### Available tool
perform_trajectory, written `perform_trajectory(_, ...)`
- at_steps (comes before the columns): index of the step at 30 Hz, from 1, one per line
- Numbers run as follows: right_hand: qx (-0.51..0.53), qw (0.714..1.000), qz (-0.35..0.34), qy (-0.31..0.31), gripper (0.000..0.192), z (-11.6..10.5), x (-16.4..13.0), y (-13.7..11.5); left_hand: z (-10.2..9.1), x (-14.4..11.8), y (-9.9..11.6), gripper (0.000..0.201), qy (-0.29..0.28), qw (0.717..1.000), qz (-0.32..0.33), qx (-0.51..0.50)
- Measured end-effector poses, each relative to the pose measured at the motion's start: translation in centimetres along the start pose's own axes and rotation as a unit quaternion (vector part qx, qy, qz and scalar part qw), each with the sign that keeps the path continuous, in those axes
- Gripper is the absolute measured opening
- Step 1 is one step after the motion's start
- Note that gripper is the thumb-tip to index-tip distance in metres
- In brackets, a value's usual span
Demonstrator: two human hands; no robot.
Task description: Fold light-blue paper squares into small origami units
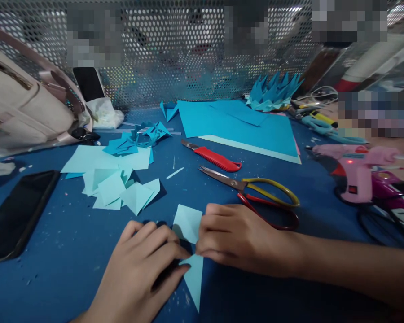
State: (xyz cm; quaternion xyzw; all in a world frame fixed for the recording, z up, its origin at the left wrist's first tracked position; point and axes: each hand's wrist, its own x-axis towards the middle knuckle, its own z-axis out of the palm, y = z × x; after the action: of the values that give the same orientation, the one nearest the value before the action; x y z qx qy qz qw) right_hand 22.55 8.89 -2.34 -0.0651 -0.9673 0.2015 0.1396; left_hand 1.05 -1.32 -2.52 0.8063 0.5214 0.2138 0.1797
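Observation:
My left hand [144, 264] pinches the left edge of a pale blue folded paper [194, 280] between thumb and forefinger. The paper's visible part tapers to a point toward me. At its upper right corner, the curled fingers of my right hand [235, 233] press on it. Just beyond, a pale blue paper square [187, 223] lies between the hands, its right side by the right knuckles. Scissors [237, 184] with one yellow and one red handle loop rest behind my right hand. A red-handled utility knife [217, 159] lies farther back.
Pale paper squares [111, 188] and folded blue pieces [151, 132] lie left of centre. Blue sheets [229, 119] and a spiky folded paper piece [274, 94] are at the back. A phone [20, 215] and bag [23, 98] stand left, a pink glue gun [357, 166] right.

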Motion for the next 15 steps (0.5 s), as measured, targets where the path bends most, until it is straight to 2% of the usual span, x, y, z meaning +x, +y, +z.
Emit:
perform_trajectory(7,-0.007,0.999,-0.032,0.005,0.026,-0.24,0.11,0.35,-0.19,-0.13,0.00,0.012,-0.004,0.999,0.013,0.033)
perform_trajectory(15,-0.053,0.997,-0.054,0.008,0.027,-0.17,-0.05,0.38,-0.54,-0.24,0.42,0.037,0.017,0.992,0.058,0.112)
